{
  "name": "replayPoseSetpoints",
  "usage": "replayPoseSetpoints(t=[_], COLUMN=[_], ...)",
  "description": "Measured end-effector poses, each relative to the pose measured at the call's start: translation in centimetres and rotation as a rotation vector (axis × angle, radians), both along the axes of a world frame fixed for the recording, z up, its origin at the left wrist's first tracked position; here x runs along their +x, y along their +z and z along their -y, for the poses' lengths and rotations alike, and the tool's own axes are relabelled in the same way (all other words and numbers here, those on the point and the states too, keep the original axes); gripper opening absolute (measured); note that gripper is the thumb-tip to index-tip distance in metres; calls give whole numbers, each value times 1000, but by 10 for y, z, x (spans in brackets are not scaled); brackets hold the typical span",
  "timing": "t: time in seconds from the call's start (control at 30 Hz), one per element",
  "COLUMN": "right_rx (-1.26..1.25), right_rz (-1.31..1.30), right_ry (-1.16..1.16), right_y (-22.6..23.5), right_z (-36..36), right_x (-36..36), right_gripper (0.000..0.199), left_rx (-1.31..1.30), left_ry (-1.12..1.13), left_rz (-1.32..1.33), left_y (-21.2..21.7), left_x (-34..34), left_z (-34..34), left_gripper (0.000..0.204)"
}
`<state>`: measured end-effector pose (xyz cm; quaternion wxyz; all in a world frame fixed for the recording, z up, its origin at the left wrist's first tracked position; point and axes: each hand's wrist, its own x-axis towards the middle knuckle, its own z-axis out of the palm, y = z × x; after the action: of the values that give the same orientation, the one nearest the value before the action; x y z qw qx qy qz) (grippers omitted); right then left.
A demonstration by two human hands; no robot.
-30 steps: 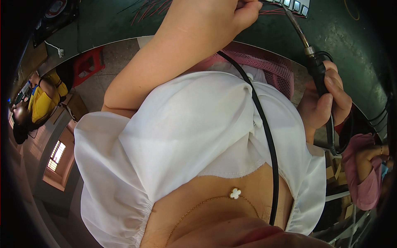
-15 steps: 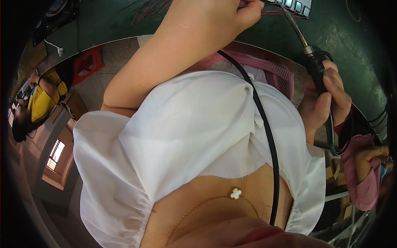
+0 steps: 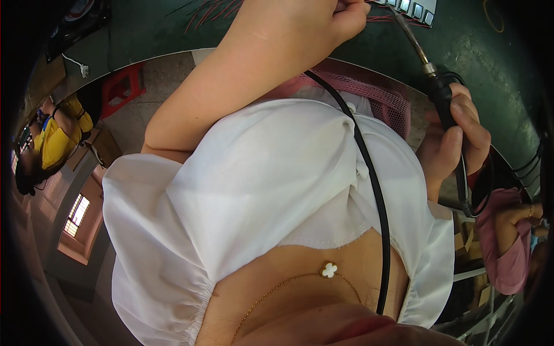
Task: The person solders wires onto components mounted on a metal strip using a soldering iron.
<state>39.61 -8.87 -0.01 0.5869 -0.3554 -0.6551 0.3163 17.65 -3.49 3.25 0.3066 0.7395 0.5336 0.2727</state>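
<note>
My right hand (image 3: 461,132) grips the black handle of a soldering iron (image 3: 442,98). Its metal shaft slants up and left, and the tip meets or nearly meets a white strip of small square parts (image 3: 424,12) at the top edge. Beside that strip, my left hand (image 3: 323,23) is closed in a pinch, its fingertips close to the iron's tip. What the pinch holds is too small and too near the picture's edge to make out. Thin red wires (image 3: 386,19) lie under and beside the strip.
More red and dark wires (image 3: 216,11) lie on the green work surface (image 3: 479,46). A black cable (image 3: 369,155) runs across my front. A red stool (image 3: 124,89) stands left. People in yellow (image 3: 57,141) and pink (image 3: 506,248) sit at either side.
Both hands stay almost in place, with the iron still at the strip. The person in yellow has shifted slightly.
</note>
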Motion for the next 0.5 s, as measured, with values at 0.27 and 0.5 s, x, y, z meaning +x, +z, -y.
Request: replayPoseSetpoints(t=[0.27, 0.5], right_rx=[-13, -65], right_rz=[-39, -127], right_ry=[18, 77], right_y=[-9, -18], right_z=[2, 4], right_x=[-6, -31], right_gripper=[21, 22], left_rx=[-14, -180], left_ry=[6, -1], left_rz=[-2, 3], left_y=[-7, 6], left_x=[-13, -41], left_z=[2, 3], left_gripper=[13, 11])
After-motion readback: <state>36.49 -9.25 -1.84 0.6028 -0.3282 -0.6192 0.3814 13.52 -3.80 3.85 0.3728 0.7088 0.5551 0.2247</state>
